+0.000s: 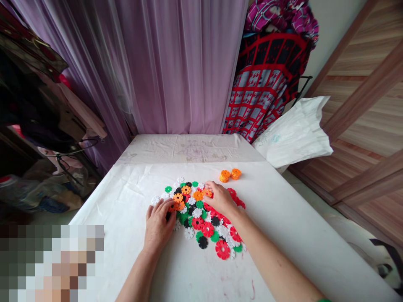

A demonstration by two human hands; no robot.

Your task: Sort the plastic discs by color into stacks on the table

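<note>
A loose pile of plastic interlocking flower discs (197, 213) in red, white, green, black and orange lies spread on the table. My left hand (160, 223) rests at the pile's left edge, its fingers curled round an orange disc (171, 207); the fingertips are partly hidden. Other orange discs (179, 198) lie right beside it. From the right, my right hand (221, 198) reaches over the pile, thumb and fingers closed on an orange disc (208, 193). Several red discs (235, 197) lie beyond and under that hand, partly covered by it.
Two stacks of orange discs (224, 175) stand behind the pile on the white-covered table (119, 218). A white bag (296, 132) is at the table's right far corner. Purple curtains (185, 67) hang behind, and clothes (47, 84) hang at the left.
</note>
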